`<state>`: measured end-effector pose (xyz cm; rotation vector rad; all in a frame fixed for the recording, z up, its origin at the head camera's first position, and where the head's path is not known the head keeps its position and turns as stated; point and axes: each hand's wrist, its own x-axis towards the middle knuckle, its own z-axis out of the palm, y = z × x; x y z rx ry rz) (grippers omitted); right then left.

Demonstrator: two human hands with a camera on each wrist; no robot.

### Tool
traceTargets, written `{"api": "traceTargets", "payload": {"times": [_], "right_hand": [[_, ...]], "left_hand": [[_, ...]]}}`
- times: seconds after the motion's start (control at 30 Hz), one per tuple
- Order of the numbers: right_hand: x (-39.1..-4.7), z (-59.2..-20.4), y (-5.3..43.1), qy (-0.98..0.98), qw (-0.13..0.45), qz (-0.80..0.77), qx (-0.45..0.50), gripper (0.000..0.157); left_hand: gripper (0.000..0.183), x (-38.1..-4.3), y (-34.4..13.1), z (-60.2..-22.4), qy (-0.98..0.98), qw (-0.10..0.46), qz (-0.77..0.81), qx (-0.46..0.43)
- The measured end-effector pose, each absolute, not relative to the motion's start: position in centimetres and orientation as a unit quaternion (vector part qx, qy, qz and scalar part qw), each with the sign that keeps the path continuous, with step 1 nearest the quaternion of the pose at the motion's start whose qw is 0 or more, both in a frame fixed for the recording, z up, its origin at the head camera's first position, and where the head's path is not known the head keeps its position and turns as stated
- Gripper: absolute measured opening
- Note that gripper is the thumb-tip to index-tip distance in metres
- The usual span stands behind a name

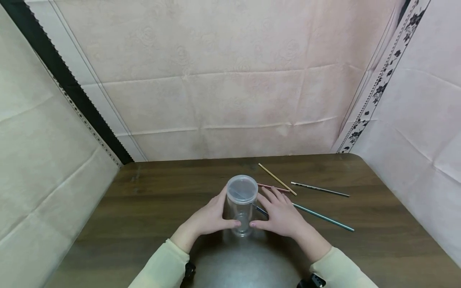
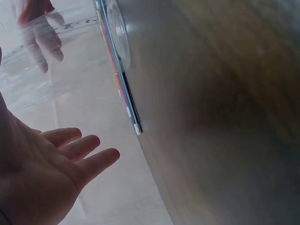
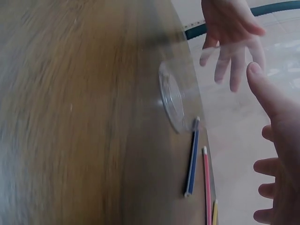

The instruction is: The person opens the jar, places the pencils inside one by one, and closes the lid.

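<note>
A clear plastic jar (image 1: 242, 200) stands upright on the wooden table, its round top facing up. My left hand (image 1: 209, 218) is at the jar's left side, thumb toward the front. On the opposite side is my right hand (image 1: 280, 215), fingers spread. Both wrist views show the fingers extended, with a gap between the right hand (image 3: 281, 154) and the jar's base (image 3: 171, 96). A dark blue pencil (image 1: 262, 211) lies behind the jar, partly hidden. Beyond the right fingers are a pink-red pencil (image 1: 271, 187) and a gold pencil (image 1: 277, 179), which cross.
To the right lie a dark patterned pencil (image 1: 320, 189) and a teal pencil (image 1: 324, 218). The wooden table (image 1: 173, 188) ends at a back edge against pale cloth hangings (image 1: 216, 100). More cloth (image 1: 425, 160) borders it at the right.
</note>
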<state>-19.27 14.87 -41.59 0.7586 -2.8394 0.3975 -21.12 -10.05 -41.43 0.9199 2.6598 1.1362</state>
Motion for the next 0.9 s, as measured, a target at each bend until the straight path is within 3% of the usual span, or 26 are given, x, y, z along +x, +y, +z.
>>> {"api": "traceTargets", "payload": {"times": [0.23, 0.43, 0.73, 0.9], "right_hand": [[-19.0, -41.7, 13.8, -0.952, 0.077, 0.143, 0.258, 0.08], [-18.9, -41.8, 13.0, -0.952, 0.061, 0.146, 0.263, 0.084], [-18.6, -41.8, 12.1, -0.953, 0.057, 0.162, 0.249, 0.097], [-18.4, -41.4, 11.9, -0.948, 0.065, 0.163, 0.266, 0.094]], "left_hand": [[0.108, -21.2, -10.1, -42.0, 0.871, 0.062, 0.377, 0.309], [0.097, -21.2, -10.0, -42.1, 0.853, 0.072, 0.401, 0.326], [0.105, -21.2, -9.8, -42.8, 0.848, 0.088, 0.426, 0.303], [0.108, -20.9, -9.9, -42.6, 0.85, 0.102, 0.44, 0.27]]}}
